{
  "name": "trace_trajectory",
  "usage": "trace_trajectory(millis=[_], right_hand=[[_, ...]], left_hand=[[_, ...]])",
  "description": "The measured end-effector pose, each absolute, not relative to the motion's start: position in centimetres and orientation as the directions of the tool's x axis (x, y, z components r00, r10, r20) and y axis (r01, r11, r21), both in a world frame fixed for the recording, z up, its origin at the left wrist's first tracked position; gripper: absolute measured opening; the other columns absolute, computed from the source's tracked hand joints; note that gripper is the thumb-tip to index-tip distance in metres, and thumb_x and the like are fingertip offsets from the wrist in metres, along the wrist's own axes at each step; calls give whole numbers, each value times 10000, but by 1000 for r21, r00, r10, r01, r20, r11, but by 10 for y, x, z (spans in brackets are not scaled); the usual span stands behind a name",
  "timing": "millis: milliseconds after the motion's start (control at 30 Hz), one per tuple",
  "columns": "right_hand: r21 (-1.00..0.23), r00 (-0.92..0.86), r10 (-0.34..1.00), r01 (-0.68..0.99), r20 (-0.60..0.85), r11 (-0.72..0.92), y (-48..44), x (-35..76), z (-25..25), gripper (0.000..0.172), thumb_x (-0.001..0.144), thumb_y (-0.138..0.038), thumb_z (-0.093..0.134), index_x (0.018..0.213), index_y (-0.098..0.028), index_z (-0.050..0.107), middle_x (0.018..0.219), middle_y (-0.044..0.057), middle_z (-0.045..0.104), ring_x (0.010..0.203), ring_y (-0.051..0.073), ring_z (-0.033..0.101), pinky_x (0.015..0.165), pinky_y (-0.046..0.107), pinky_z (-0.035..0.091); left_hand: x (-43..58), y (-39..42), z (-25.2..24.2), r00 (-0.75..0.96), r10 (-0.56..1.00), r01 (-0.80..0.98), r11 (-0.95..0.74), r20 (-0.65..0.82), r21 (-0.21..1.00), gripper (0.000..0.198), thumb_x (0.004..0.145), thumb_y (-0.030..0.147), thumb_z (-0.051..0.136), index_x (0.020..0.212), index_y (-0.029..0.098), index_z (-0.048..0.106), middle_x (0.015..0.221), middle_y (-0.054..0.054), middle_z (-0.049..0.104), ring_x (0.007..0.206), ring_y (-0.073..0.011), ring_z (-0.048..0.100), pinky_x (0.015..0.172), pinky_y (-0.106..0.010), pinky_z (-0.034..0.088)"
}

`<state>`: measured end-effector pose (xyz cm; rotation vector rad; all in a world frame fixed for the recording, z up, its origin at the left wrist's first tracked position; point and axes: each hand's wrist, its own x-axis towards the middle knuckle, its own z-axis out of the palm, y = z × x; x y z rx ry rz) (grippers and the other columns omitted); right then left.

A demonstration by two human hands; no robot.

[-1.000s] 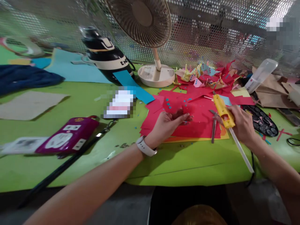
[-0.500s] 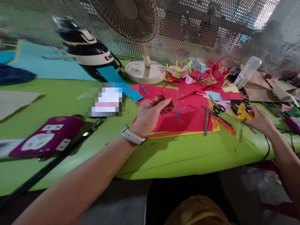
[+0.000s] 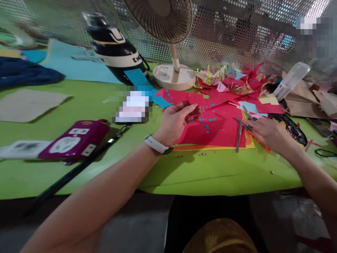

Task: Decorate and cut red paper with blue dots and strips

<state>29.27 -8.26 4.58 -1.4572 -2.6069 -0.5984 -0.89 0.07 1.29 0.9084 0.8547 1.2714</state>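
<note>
My left hand (image 3: 175, 121), with a white watch band (image 3: 156, 144) at the wrist, is closed in a pinch above red paper (image 3: 221, 130). A thin red edge shows between its fingers; what they hold is too small to make out. My right hand (image 3: 273, 135) is slightly blurred, its fingers stretched out over the handles of the scissors (image 3: 248, 113), which it partly hides. Below those fingers lies an orange cutter knife (image 3: 259, 140), partly covered. A metal blade (image 3: 239, 135) rests on the paper's right side. Small blue paper bits (image 3: 206, 126) are scattered over the red sheet.
Behind stand a fan (image 3: 175, 79) and a black and white bottle (image 3: 118, 52). A phone (image 3: 133, 107) and a purple pouch (image 3: 73, 142) with a black strap lie left. Cut paper scraps (image 3: 237, 77) pile up at the back. A black palette-like tray (image 3: 297, 131) is right.
My right hand has let go of the yellow glue gun and moved left to the scissors. My left hand keeps its pinch. The whole view has shifted slightly.
</note>
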Motion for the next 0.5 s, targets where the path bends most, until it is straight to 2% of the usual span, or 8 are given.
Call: trace_trajectory(millis=[67,100,233,433,500], right_hand=[[397,-655,743,723,136,565,-72,267,35,387,918,-78,487,1249,-213,635,886,70,707,706,183,627,638,299,420],[431,-702,708,666,85,609,-68,260,30,347,908,-56,494,1172,-201,667,839,63,695,698,181,623,622,294,401],[444,-783,622,555,-8,704,-59,259,20,223,905,-37,491,910,-161,677,763,57,668,674,167,600,613,293,353],[442,-750,658,571,-60,692,-61,271,29,206,908,-129,530,1068,-194,641,799,44,672,664,164,577,586,302,288],[463,-733,674,568,-92,681,-61,271,30,188,888,-108,539,1034,-180,632,813,51,675,665,167,574,584,305,277]], left_hand=[[-12,3,13,92,996,-401,46,-10,915,49,784,195,713,802,160,683,836,-49,747,825,-161,718,807,-302,571],[-14,4,14,85,996,-403,34,0,915,62,780,202,718,812,162,684,840,-49,748,839,-167,720,815,-309,570],[-18,8,15,48,999,-416,4,18,909,69,778,204,711,825,159,687,841,-53,748,868,-177,724,826,-313,570],[-16,8,15,64,998,-417,16,12,909,90,767,217,721,823,160,679,842,-62,751,885,-194,725,830,-330,571],[-15,8,14,66,998,-417,19,10,909,82,770,215,716,821,161,681,828,-57,750,874,-189,724,822,-321,570]])
